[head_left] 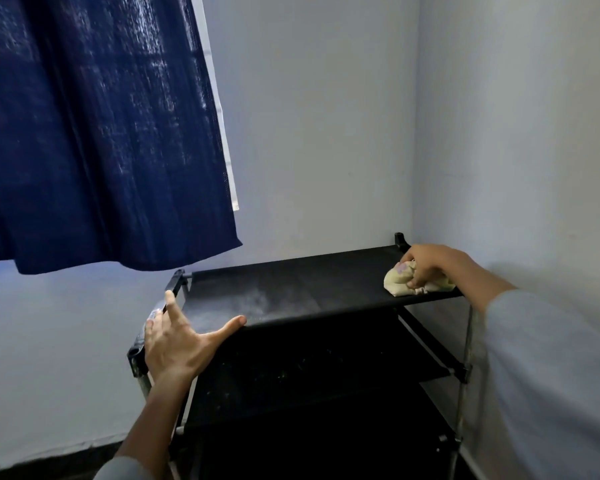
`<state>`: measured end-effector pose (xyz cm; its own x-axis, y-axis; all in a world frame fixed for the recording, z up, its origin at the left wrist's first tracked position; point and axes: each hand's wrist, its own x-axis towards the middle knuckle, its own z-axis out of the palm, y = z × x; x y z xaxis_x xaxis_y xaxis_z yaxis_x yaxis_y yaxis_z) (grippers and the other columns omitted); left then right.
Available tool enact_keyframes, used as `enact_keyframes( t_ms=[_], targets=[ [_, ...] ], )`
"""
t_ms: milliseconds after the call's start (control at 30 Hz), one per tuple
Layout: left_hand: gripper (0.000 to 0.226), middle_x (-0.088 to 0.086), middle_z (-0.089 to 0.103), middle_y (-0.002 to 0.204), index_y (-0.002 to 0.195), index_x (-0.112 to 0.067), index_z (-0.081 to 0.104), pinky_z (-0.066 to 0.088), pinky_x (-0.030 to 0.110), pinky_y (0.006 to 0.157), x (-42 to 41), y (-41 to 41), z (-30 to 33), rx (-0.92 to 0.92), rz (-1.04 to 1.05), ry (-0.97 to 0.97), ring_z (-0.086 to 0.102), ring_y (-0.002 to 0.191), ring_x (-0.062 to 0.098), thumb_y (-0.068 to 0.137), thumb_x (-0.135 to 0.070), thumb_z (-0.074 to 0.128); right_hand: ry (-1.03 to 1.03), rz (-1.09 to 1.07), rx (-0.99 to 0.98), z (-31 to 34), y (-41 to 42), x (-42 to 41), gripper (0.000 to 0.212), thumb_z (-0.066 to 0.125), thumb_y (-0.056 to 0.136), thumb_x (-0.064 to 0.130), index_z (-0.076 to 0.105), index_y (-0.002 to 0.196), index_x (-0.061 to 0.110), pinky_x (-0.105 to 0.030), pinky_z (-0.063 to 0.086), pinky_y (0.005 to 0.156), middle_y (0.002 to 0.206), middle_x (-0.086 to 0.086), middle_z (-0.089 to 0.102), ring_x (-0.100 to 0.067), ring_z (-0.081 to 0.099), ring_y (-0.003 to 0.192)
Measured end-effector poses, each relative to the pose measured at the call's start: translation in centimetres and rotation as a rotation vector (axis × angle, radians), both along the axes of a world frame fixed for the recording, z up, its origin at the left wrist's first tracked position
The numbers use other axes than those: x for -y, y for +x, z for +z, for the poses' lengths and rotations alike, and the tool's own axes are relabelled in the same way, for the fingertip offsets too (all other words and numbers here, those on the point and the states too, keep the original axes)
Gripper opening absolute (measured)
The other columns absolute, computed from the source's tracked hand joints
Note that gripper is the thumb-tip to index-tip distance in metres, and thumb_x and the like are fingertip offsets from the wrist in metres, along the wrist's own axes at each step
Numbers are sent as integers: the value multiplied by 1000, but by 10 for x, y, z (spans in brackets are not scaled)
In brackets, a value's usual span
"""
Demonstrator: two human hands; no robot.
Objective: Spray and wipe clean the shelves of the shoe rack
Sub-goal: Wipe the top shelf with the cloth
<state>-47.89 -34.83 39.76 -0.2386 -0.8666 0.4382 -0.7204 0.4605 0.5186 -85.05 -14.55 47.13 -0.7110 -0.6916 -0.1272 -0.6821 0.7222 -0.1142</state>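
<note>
While wiping: right hand [426,265] fingers curl round the crumpled pale yellow cloth [400,280], far right of the black fabric top shelf [291,292].
Left hand [174,344]: fingers spread, resting on the shelf's near left edge.

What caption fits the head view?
Right hand wipes the shoe rack's top shelf with a cloth; left hand steadies the frame.

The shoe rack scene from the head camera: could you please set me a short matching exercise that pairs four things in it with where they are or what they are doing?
Column one:
1. cloth
2. left hand
3. curtain
4. middle shelf

Column two:
A. hangs at upper left
B. speckled with pale specks, below the top shelf
C. bunched under the right hand at the top shelf's right end
D. spread open on the rack's left front corner

Pairs: 1-C, 2-D, 3-A, 4-B
</note>
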Motion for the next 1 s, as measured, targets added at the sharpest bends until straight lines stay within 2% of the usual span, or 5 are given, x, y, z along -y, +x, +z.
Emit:
enact_keyframes(
  t_ms=[200,500,667,833,1000],
  targets=[
    [154,15,29,152,150,-12,9,11,41,116,0,-3,1,167,20,-15,23,142,29,28,-106,18,-43,144,59,5,59,42,55,78,76,35,59,128,32,-33,50,92,122,1,65,-21,61,106],
    [154,14,43,144,150,-12,7,27,41,109,5,-2,5,268,25,-15,41,131,29,29,-106,19,-391,492,124,-19,232,162,48,70,76,38,60,122,45,-34,47,91,122,-1,65,-29,59,111],
    [157,14,45,142,150,-12,6,30,42,107,8,-1,2,282,-3,-26,43,129,29,24,-106,10,-619,455,103,-32,248,162,54,69,79,27,55,130,35,-36,47,88,122,-5,61,-30,58,110],
    [147,11,26,154,150,-14,9,18,45,114,7,11,-6,73,-166,-56,23,140,30,36,-98,47,-994,285,234,-34,234,133,47,73,79,38,61,124,30,-26,46,79,109,-4,65,-25,64,99],
    [111,8,15,157,148,-7,14,18,39,114,-25,29,-63,-222,-300,-150,8,145,16,65,-47,76,-1301,211,214,-54,210,75,44,75,77,40,65,116,23,-29,48,78,106,0,67,-24,65,95]
  ],
)
